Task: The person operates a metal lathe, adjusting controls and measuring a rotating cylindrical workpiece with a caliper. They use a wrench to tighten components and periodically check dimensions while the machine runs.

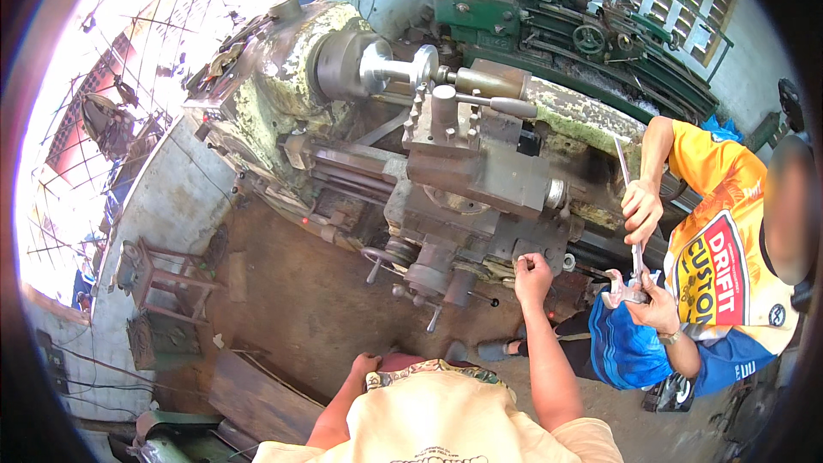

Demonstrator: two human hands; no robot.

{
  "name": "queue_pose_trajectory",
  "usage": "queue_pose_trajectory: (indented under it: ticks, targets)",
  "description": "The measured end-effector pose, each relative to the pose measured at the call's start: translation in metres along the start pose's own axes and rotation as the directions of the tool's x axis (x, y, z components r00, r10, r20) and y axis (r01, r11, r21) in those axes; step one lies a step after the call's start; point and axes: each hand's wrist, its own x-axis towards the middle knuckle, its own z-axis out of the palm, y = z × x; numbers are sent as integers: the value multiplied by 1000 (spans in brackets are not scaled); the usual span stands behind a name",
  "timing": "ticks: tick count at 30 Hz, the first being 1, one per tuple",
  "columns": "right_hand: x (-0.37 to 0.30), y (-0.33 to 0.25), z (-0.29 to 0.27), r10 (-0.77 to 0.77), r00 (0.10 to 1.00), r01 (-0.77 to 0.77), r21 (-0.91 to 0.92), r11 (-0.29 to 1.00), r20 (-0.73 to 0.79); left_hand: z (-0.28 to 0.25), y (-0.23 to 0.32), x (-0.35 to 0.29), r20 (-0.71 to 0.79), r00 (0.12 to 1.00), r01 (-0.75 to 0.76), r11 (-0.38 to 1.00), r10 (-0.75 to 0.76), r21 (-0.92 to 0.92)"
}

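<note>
Right hand: up at the front of the lathe carriage, fingers curled tight around a small control on the apron; I cannot make out exactly which knob or lever it is.
Left hand: down low by the person's own waist, resting on the cloth there, holding nothing as far as I can see.
Workpiece: a bright metal piece sits in the chuck, with the tool post just beside it.
Risk, tool contact: if that control is moved too far, I judge the tool could run into the bright piece or the chuck.
Risk, handwheels: the apron handles stick out just left of the right hand; a sleeve or finger could catch on them.
Risk, co-worker: a person in a yellow shirt stands close on the right, both hands on a long metal tool; an elbow swing either way could cause a bump.
Open room: bare dirt floor to the left and in front.
Edges: the lathe bed hems in the front, a small metal stand sits well to the left.
</note>
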Motion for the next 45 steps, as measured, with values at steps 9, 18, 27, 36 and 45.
queue_pose_trajectory:
  ticks: [9, 18, 27, 36, 45]
  targets:
    - [-4, -7, -1, -40, 997, 32, -125, 992, -59, -32, -15, 15, 168, 985, -9, 993, 29, -118]
    - [-1, -13, 1, -70, 995, 41, -346, 937, -73, -60, -60, 50, 123, 989, -91, 995, 85, 41]
    - [2, -32, 10, 25, 990, -93, -506, 858, -140, -73, -133, 70, 133, 990, -57, 998, 51, 35]
    - [6, -27, 10, 27, 991, -84, -448, 890, -133, -103, -142, 53, 116, 984, -162, 958, 138, 237]
    - [4, -23, 10, -53, 972, -53, -431, 901, -230, -95, -125, 86, 290, 880, -472, 756, 375, 454]
